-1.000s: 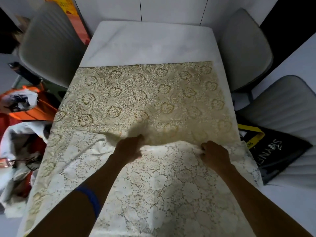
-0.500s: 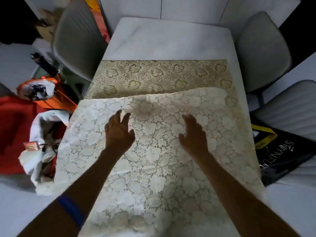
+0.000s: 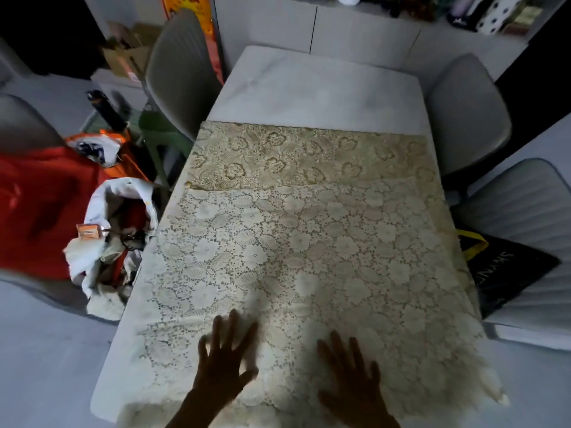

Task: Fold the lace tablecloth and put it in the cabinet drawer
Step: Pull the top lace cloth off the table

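The lace tablecloth (image 3: 296, 257) lay flat on the white bench (image 3: 315, 88), folded once, so that a paler layer covered most of it and a darker golden strip showed along its far side. The far end of the bench beyond the tablecloth was bare marble. The left hand (image 3: 224, 362) rested flat on the near part of the tablecloth, its grip apart, the fingers straight and spread. The right hand (image 3: 352, 375) lay beside it on the same near part, also with straight, spread fingers, holding nothing. Grey chairs (image 3: 179, 72) stood on both sides of the bench. To the left of the tablecloth, on the floor, there was a white bag (image 3: 117, 230) with clutter, and to the right of the tablecloth a black bag (image 3: 506, 273) with yellow handles.
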The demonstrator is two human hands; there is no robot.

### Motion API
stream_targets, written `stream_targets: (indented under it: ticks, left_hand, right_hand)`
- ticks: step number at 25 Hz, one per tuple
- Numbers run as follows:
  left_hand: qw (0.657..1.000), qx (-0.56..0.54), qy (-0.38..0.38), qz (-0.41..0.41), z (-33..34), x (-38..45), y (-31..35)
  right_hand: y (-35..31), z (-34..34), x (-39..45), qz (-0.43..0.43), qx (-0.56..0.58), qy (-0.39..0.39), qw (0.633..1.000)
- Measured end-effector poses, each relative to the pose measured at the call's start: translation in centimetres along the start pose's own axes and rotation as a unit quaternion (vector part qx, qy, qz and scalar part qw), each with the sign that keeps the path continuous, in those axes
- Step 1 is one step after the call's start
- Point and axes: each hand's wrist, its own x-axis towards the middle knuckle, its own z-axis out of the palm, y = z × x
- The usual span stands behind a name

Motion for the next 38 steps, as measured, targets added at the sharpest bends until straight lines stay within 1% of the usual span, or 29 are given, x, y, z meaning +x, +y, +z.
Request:
stream_targets:
  ticks: [1, 2, 3, 5, 6, 7, 8, 10, 11, 13, 15, 17, 19, 23, 25, 26, 28, 29, 31, 32, 34, 35, 37, 38]
  left_hand:
    - [1.000, 0.000, -0.011, 0.008, 0.2, -0.9, 0.9]
    - [1.000, 0.007, -0.017, 0.017, 0.2, -1.8, 1.9]
    - [0.999, 0.015, -0.029, 0.026, 0.1, -2.7, 2.6]
    - [0.997, 0.015, -0.048, 0.065, 0.5, -4.6, 3.3]
    - [0.997, 0.003, -0.038, 0.067, 0.8, -5.6, 3.2]
    - [0.998, -0.031, -0.033, 0.034, 1.2, -6.6, 2.9]
    - [0.996, -0.074, -0.038, -0.024, 1.5, -7.7, 2.6]
    - [0.978, -0.147, -0.049, -0.139, 1.5, -9.6, 1.4]
    - [0.968, -0.170, -0.046, -0.178, 1.3, -10.2, 0.7]
    - [0.952, -0.207, -0.037, -0.223, 0.7, -10.5, -0.8]
    - [0.945, -0.223, -0.024, -0.237, -0.5, -9.5, -2.4]
    - [0.946, -0.227, -0.006, -0.229, -2.2, -7.0, -4.1]
    - [0.951, -0.219, 0.002, -0.219, -4.1, -2.9, -6.0]
    - [0.963, -0.193, -0.003, -0.188, -8.5, 8.1, -8.9]
    - [0.972, -0.184, 0.010, -0.147, -10.6, 13.6, -9.7]
    - [0.976, -0.180, 0.014, -0.122, -11.4, 16.7, -10.2]
    - [0.985, -0.157, 0.017, -0.071, -12.1, 21.5, -10.9]
    - [0.991, -0.127, 0.015, -0.047, -12.2, 23.1, -11.2]
    - [0.999, -0.041, -0.004, -0.012, -12.2, 25.8, -11.9]
    - [1.000, -0.010, -0.016, -0.006, -12.3, 26.5, -12.1]
    - [0.999, 0.011, -0.053, -0.003, -12.8, 27.4, -12.2]
    - [0.996, 0.026, -0.080, 0.002, -13.2, 27.5, -12.1]
    - [0.987, 0.075, -0.141, 0.016, -14.2, 27.2, -12.4]
    - [0.981, 0.080, -0.174, 0.014, -15.0, 27.1, -12.7]
  right_hand:
    - [0.1, 0.3, -1.5, 0.029, 0.009, -0.017, 0.999]
    - [0.5, 0.9, -2.8, 0.049, 0.005, -0.011, 0.999]
    - [1.1, 1.5, -4.1, 0.062, -0.003, -0.027, 0.998]
    - [2.8, 3.4, -6.5, 0.069, -0.013, -0.058, 0.996]
    - [3.3, 3.8, -7.2, 0.078, -0.014, -0.069, 0.995]
    - [3.3, 3.8, -7.7, 0.081, -0.012, -0.074, 0.994]
    - [2.7, 3.4, -8.0, 0.080, -0.009, -0.076, 0.994]
    - [0.6, 2.9, -8.3, 0.062, -0.009, -0.070, 0.996]
    - [-0.6, 2.9, -8.3, 0.038, -0.013, -0.053, 0.998]
    - [-2.7, 3.2, -8.0, -0.021, -0.003, -0.016, 1.000]
    - [-4.9, 2.4, -7.1, -0.067, 0.024, -0.003, 0.997]
    - [-6.5, 0.3, -4.8, -0.085, 0.041, 0.004, 0.995]
    - [-7.6, -2.8, -1.0, -0.079, 0.057, 0.024, 0.995]
    - [-8.6, -10.8, 8.9, -0.059, 0.059, 0.095, 0.992]
    - [-8.5, -14.6, 13.7, -0.040, 0.063, 0.125, 0.989]
    - [-8.1, -16.3, 16.6, -0.017, 0.066, 0.129, 0.989]
    - [-6.8, -18.4, 21.3, 0.033, 0.047, 0.119, 0.991]
    - [-6.0, -18.9, 22.7, 0.049, 0.026, 0.109, 0.992]
    - [-4.0, -19.2, 25.2, 0.069, 0.006, 0.076, 0.995]
    - [-3.0, -19.3, 26.0, 0.068, 0.014, 0.061, 0.996]
    - [-1.3, -19.7, 26.6, 0.054, 0.056, 0.059, 0.995]
    - [-0.7, -19.9, 26.5, 0.045, 0.055, 0.055, 0.996]
    - [-0.1, -20.5, 26.0, 0.031, -0.031, 0.025, 0.999]
    - [0.1, -20.8, 25.7, 0.031, -0.062, 0.011, 0.998]
